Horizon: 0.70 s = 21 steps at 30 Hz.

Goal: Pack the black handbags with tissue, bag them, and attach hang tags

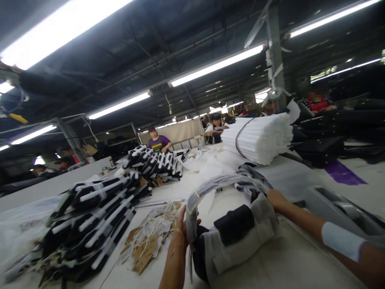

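Observation:
A dark bag (234, 224) partly wrapped in pale translucent material stands on the white table, its wrapped strap arching above it. My left hand (181, 230) is at the strap's left side, fingers round it. Behind the right end of the strap, my right hand (272, 198) reaches to the bag's upper right; its fingers are hidden by the bag and strap. To the left of my left hand lies a loose pile of brown and white tags with strings (147, 241).
Stacked black items with white strips (99, 212) fill the left of the table (192, 182). A tied bundle of white rolls (255, 138) lies behind the bag. A grey plastic holder (333, 212) is at right. People work farther back, one in purple (159, 142).

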Each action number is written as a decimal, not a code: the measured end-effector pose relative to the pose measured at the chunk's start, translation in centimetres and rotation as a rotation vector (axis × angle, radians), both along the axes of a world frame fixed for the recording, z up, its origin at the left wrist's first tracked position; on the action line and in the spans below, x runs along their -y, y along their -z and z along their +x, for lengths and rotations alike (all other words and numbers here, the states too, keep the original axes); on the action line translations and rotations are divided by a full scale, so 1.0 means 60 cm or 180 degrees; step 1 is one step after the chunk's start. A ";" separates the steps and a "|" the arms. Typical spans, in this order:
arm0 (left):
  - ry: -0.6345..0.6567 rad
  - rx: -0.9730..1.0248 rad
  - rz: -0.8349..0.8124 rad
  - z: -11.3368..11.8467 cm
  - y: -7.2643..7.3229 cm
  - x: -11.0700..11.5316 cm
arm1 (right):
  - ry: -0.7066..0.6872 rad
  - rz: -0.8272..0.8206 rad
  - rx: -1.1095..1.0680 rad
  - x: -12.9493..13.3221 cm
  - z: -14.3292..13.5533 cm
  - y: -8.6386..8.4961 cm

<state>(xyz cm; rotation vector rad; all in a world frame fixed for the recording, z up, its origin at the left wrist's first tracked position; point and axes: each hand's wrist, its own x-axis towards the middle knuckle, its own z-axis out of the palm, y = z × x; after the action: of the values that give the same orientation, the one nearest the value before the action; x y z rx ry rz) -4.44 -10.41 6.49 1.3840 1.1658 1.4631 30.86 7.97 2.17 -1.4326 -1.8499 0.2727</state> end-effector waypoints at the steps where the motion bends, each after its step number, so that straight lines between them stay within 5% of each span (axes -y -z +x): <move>1: -0.0011 0.0053 0.0003 -0.005 -0.010 -0.002 | 0.0176 -0.0004 -0.0074 0.009 0.008 -0.010; 5: -0.0096 0.0069 0.0130 -0.020 -0.062 -0.013 | 0.1039 0.0208 -0.0588 0.080 0.036 -0.066; 8: 0.0207 -0.0163 0.0048 -0.019 -0.111 -0.034 | 0.1171 0.0392 -0.1439 0.163 0.023 -0.110; 14: 0.0864 -0.0738 0.0090 0.015 -0.192 -0.048 | -0.0533 -0.0759 -0.2573 0.306 -0.098 -0.141; 18: 0.1227 -0.0770 -0.0124 0.041 -0.215 -0.026 | -0.1500 -0.1702 -0.3325 0.336 -0.178 -0.142; 21: 0.1206 -0.0808 -0.0210 0.053 -0.223 -0.014 | -0.1886 -0.1835 -0.3953 0.333 -0.220 -0.152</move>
<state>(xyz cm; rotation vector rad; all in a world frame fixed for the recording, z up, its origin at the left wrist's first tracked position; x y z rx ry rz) -1.24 -9.57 19.86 1.6725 1.0217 0.9969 17.67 -12.03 11.30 -0.6178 -1.0566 1.6566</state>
